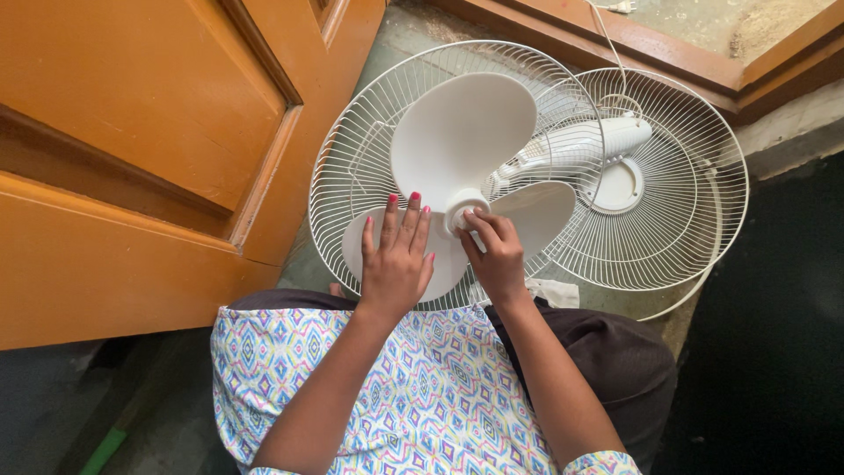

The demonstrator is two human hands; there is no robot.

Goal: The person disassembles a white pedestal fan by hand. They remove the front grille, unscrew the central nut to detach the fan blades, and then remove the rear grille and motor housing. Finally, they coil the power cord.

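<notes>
Item: white three-bladed plastic fan propeller (462, 154), lying inside a white round wire fan guard (352, 176) on the floor, close beside an orange-brown panelled wooden door (132, 149).

Handling: the propeller is looking light and thin; the blades are likely flexing a little under pressure and could crack if bent hard. The glossy plastic is probably somewhat slippery. The stiffest place to take hold appears to be the small round central hub (463, 211), not the blade edges.

Appearance: three broad rounded blades, smooth and clean, are radiating from the hub. One blade is pointing away from the person, one toward the right, and one is lying under the left hand.

Hands: the left hand (397, 259) is resting open and flat, fingers spread, pressing on the near blade. The right hand (497, 255) is curling its fingertips around the hub, pinching it lightly.

Nearby: a second white wire fan guard with a round centre plate (651, 185) is overlapping the first on the right, and the white plastic motor housing (585, 145) is lying across it. A thin white cord (607, 40) is running up toward a brown wooden door sill (668, 53). The person is crouching, wearing a patterned multicoloured top (422, 396), with a dark mat (774, 334) at the right.
</notes>
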